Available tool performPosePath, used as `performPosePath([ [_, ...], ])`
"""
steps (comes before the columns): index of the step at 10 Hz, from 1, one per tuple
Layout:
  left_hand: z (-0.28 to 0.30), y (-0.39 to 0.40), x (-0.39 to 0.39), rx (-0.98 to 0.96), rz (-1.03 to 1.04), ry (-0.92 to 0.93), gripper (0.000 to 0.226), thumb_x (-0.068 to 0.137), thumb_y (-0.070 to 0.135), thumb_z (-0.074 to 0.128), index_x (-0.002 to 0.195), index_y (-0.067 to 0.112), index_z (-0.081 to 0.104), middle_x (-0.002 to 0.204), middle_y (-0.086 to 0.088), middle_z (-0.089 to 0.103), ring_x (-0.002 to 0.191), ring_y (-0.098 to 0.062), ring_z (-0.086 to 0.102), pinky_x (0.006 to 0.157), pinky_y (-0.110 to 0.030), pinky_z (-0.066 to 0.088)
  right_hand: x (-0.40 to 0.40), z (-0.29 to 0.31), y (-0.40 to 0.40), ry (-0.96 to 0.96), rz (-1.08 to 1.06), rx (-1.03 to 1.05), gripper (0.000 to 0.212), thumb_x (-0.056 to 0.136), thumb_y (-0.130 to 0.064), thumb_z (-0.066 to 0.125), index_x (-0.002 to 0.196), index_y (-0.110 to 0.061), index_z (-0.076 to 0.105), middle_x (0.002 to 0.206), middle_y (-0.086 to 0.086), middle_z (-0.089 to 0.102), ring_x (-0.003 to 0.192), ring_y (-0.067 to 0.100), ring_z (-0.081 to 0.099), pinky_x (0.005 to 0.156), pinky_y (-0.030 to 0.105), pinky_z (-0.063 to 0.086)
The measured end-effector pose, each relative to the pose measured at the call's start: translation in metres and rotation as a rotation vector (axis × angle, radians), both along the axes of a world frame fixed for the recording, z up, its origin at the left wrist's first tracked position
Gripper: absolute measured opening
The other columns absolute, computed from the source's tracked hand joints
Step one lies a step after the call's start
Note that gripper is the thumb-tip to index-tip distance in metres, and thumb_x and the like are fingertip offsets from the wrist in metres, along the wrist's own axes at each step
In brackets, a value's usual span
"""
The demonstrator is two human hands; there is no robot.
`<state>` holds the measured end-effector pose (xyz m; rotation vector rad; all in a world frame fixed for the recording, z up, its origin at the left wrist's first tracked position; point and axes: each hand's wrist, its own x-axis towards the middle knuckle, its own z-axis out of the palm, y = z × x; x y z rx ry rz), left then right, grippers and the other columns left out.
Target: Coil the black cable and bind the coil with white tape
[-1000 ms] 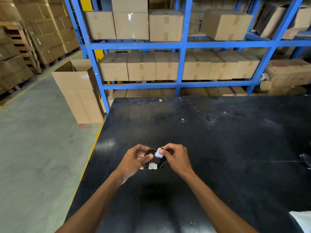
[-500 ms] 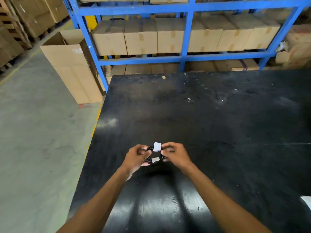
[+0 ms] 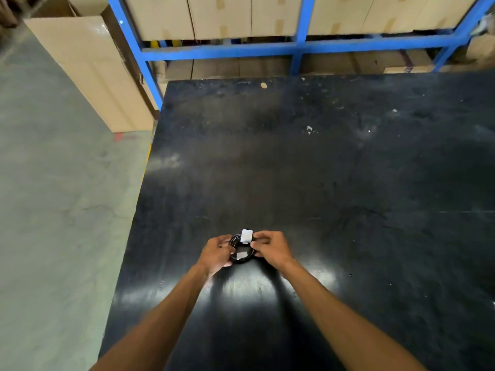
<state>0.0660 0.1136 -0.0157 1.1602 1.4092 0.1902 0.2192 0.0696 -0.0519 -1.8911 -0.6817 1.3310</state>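
Observation:
A small coil of black cable sits between my two hands, just above the black table. White tape is wrapped over the coil's far side, and a second white tape patch shows on its near side. My left hand grips the coil's left edge. Fingers of my right hand pinch the right edge beside the far tape. Part of the coil is hidden by my fingers.
A blue metal rack loaded with cardboard boxes stands behind the table's far edge. An open cardboard box stands on the grey floor to the left. The table's left edge runs close to my left arm.
The view has tilted downward. The white tape at the coil's far side went from held loose in my right fingers to wrapped flat over the coil. Both hands stay on the coil.

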Motion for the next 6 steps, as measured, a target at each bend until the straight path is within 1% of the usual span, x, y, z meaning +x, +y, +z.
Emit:
performPosePath([
  [1, -0.008, 0.003, -0.002, -0.001, -0.021, 0.017, 0.039, 0.089, -0.008, 0.045, 0.120, 0.007, 0.063, 0.112, -0.015, 0.068, 0.092, -0.023, 0.060, 0.081, -0.036, 0.052, -0.004, -0.010, 0.001, -0.004, 0.023, -0.006, 0.031, 0.085, 0.000, 0.071, 0.116, -0.001, 0.068, 0.101, 0.012, 0.071, 0.092, 0.022, 0.070, 0.085, 0.035, 0.060],
  [2, -0.013, 0.005, -0.002, -0.005, -0.045, 0.035, 0.041, 0.089, -0.007, 0.048, 0.123, 0.010, 0.061, 0.101, -0.010, 0.065, 0.089, -0.024, 0.057, 0.078, -0.038, 0.049, -0.005, -0.014, -0.001, -0.027, 0.063, -0.011, 0.036, 0.083, 0.000, 0.073, 0.118, -0.004, 0.069, 0.099, 0.003, 0.069, 0.102, 0.022, 0.069, 0.099, 0.042, 0.054],
  [3, -0.017, 0.004, -0.006, -0.001, -0.062, 0.039, 0.040, 0.089, -0.003, 0.051, 0.125, 0.011, 0.061, 0.099, -0.009, 0.063, 0.086, -0.022, 0.053, 0.072, -0.035, 0.045, -0.002, -0.018, -0.005, 0.003, 0.048, -0.019, 0.040, 0.084, 0.000, 0.073, 0.122, -0.005, 0.066, 0.098, -0.002, 0.066, 0.099, 0.022, 0.069, 0.096, 0.040, 0.056],
  [4, -0.016, 0.003, -0.008, -0.015, -0.037, 0.045, 0.043, 0.091, -0.001, 0.053, 0.133, 0.007, 0.054, 0.100, -0.011, 0.060, 0.085, -0.023, 0.051, 0.067, -0.033, 0.045, 0.000, -0.014, -0.010, 0.054, 0.043, -0.032, 0.038, 0.087, -0.001, 0.071, 0.124, -0.007, 0.063, 0.093, -0.003, 0.058, 0.085, 0.016, 0.064, 0.074, 0.028, 0.061],
  [5, -0.013, 0.006, -0.010, -0.010, 0.001, 0.042, 0.050, 0.093, 0.001, 0.055, 0.142, 0.006, 0.043, 0.113, -0.015, 0.058, 0.087, -0.025, 0.052, 0.061, -0.029, 0.043, 0.005, -0.005, -0.012, 0.028, 0.102, -0.014, 0.034, 0.089, -0.008, 0.070, 0.122, -0.012, 0.062, 0.100, 0.004, 0.056, 0.085, 0.015, 0.062, 0.066, 0.025, 0.059],
  [6, -0.001, 0.008, -0.015, 0.031, 0.035, 0.012, 0.049, 0.094, 0.004, 0.056, 0.141, 0.009, 0.045, 0.114, -0.011, 0.052, 0.093, -0.023, 0.052, 0.068, -0.033, 0.046, 0.010, 0.008, -0.013, 0.007, 0.087, 0.043, 0.031, 0.089, -0.010, 0.069, 0.119, -0.014, 0.062, 0.099, 0.005, 0.057, 0.085, 0.017, 0.060, 0.068, 0.032, 0.058],
])
